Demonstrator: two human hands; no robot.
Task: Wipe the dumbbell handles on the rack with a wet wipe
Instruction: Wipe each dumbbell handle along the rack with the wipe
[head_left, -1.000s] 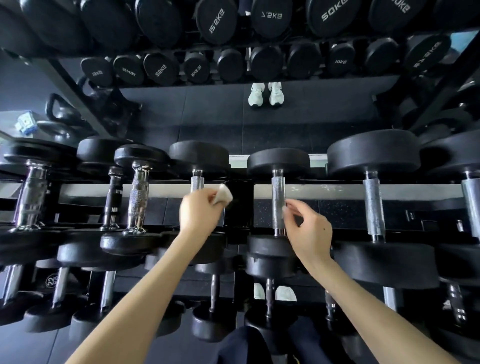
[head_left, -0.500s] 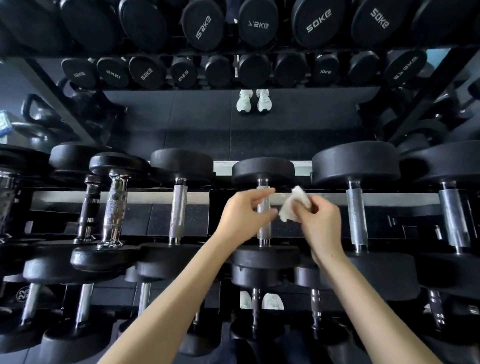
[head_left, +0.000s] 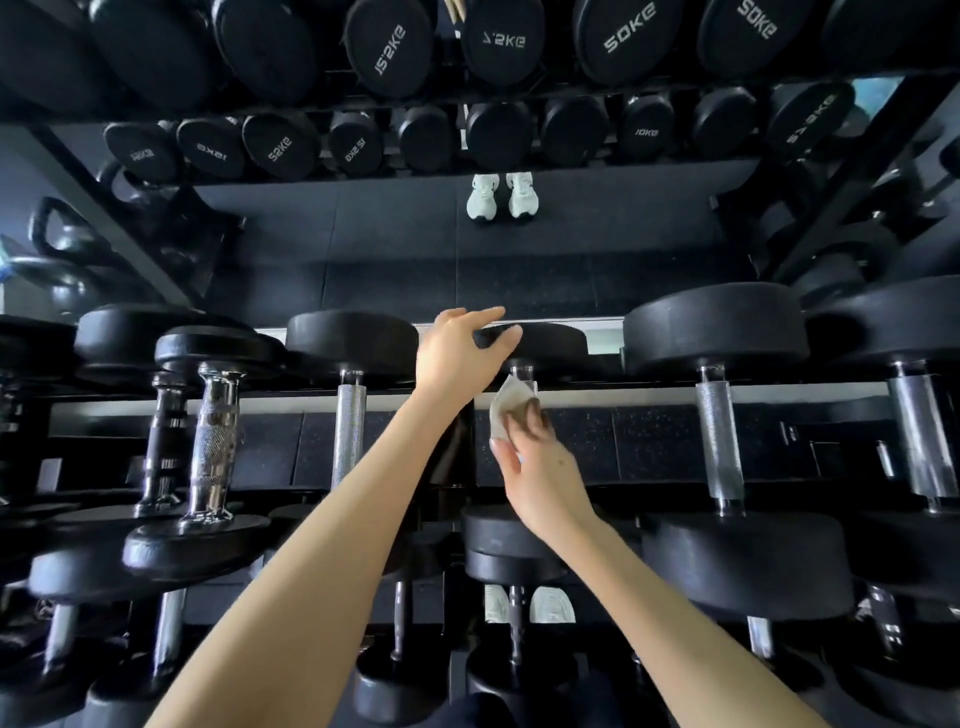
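Observation:
A row of black dumbbells with metal handles lies across the rack rail (head_left: 597, 397). My right hand (head_left: 540, 467) wraps a white wet wipe (head_left: 506, 405) around the handle of the middle dumbbell (head_left: 522, 371), most of which is hidden under wipe and fingers. My left hand (head_left: 462, 348) rests with spread fingers on that dumbbell's far black head (head_left: 550, 340). The near head (head_left: 498, 540) sits just below my right wrist. Neighbouring handles stand to the left (head_left: 349, 431) and right (head_left: 719, 436).
A chrome-handled dumbbell (head_left: 215, 447) lies further left, larger ones to the right (head_left: 919, 441). A lower rack tier with more dumbbells (head_left: 514, 629) sits beneath. A mirror behind reflects dumbbell ends (head_left: 389, 47), white shoes (head_left: 501, 195) and kettlebells (head_left: 62, 244).
The wipe passed from my left hand to my right. My right hand now holds it around the middle handle, and my left hand rose from the handle to the far head.

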